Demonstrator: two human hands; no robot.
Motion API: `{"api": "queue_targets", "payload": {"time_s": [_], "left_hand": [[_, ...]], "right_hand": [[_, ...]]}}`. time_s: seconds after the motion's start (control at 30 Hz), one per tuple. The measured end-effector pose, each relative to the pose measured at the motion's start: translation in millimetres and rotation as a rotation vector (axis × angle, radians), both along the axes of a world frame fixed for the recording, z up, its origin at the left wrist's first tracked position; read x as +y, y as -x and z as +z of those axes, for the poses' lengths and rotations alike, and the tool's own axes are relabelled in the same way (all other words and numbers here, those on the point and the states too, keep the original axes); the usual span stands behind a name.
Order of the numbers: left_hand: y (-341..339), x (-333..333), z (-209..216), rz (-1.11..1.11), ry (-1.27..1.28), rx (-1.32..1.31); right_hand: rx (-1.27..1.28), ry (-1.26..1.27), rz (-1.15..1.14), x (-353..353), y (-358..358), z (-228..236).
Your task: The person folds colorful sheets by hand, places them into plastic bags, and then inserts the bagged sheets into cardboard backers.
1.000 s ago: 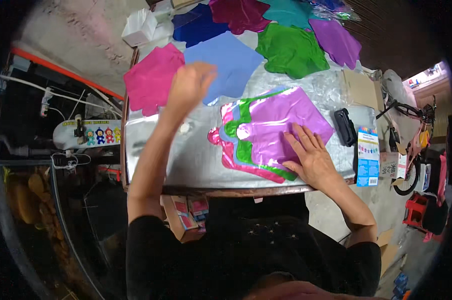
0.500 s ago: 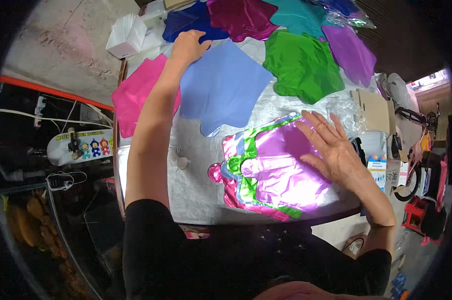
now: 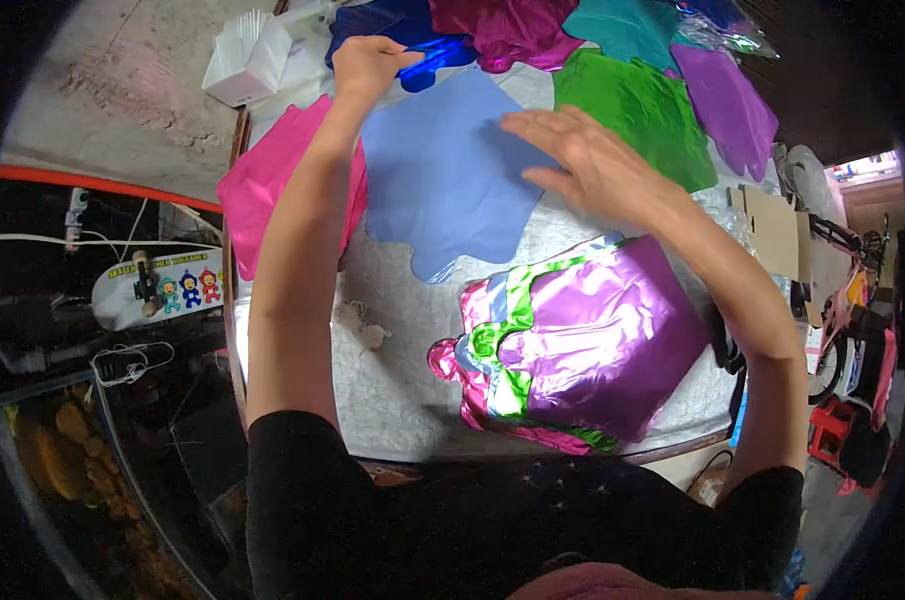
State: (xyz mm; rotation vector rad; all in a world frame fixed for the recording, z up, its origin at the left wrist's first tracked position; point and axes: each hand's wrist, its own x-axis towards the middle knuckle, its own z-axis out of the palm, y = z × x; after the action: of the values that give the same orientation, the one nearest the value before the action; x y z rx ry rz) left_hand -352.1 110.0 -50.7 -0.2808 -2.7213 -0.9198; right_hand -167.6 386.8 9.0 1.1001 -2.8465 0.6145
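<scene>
At the far left of the table my left hand (image 3: 371, 68) pinches the edge of a dark blue flat foil balloon (image 3: 439, 62), whose corner is creased and lifted a little. My right hand (image 3: 588, 165), fingers stretched out and slightly blurred, hovers over the right side of a light blue foil balloon (image 3: 453, 180). Close to me lies a stack of overlapping foil balloons with a shiny purple one (image 3: 623, 335) on top; green, light blue and pink edges stick out at its left. A pink foil balloon (image 3: 278, 180) is partly hidden behind my left forearm.
Beyond my hands lie a magenta (image 3: 508, 30), a teal (image 3: 623, 30), a green (image 3: 638, 120) and a purple foil balloon (image 3: 728, 105). A white box (image 3: 248, 60) stands at the back left. Cardboard (image 3: 773, 230) is at the right edge; a skateboard (image 3: 158, 290) is off to the left.
My left hand has closed on the dark blue balloon and raised its edge. My right hand has moved from the stack up and left, over the light blue balloon.
</scene>
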Motion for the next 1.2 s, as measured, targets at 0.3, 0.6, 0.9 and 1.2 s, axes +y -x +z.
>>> {"api": "queue_targets", "payload": {"time_s": [0.3,0.6,0.9,1.2], "left_hand": [[11.6,3.6,-2.1,-0.021,-0.099,-0.168],[25.7,-27.9,-10.0,-0.294,-0.556,-0.433],[29.5,-8.6,-6.6,-0.054,-0.074,-0.122],[30.6,-14.4,3.9,-0.122,-0.083,-0.036]], "right_hand": [[0.057,0.034,-0.186,-58.8,128.8,-63.1],[0.185,-0.114,-0.286,-77.0,131.5,-80.7],[0.117,-0.17,-0.283,-77.1,133.1,-75.0],[0.088,-0.239,-0.274,-81.5,129.5,-55.1]]}}
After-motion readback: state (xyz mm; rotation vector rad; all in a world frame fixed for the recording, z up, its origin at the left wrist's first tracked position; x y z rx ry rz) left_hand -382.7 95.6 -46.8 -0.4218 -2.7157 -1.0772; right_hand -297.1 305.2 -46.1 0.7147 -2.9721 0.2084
